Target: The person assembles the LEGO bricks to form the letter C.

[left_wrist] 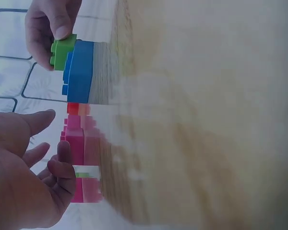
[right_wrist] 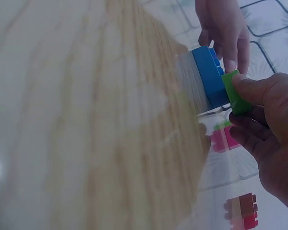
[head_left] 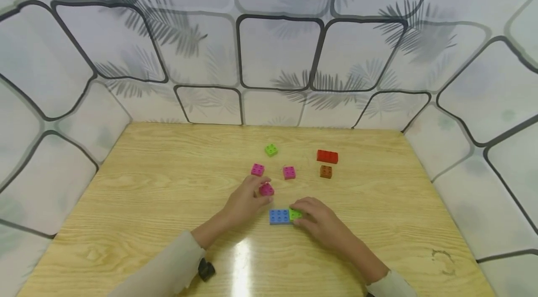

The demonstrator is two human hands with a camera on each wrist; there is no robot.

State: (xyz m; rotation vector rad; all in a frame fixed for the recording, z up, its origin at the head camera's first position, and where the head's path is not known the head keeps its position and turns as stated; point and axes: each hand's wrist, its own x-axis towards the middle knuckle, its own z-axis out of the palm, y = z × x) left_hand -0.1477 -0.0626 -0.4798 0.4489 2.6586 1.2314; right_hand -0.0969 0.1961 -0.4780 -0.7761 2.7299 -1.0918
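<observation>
My right hand pinches a small green toy block between thumb and fingers. That green block sits at the right end of a longer blue block, its studded top partly covered by the fingers. In the right wrist view, the green block is tilted against the upper side of the blue block. My left hand reaches around a pink block, thumb on the near side and fingers on the far side. The left wrist view shows its thumb and fingers spread apart.
Beyond the hands lie two more pink blocks, a left one and a right one. A green block is farther back. To the right are a brown block and a red block. Patterned walls border the wooden table.
</observation>
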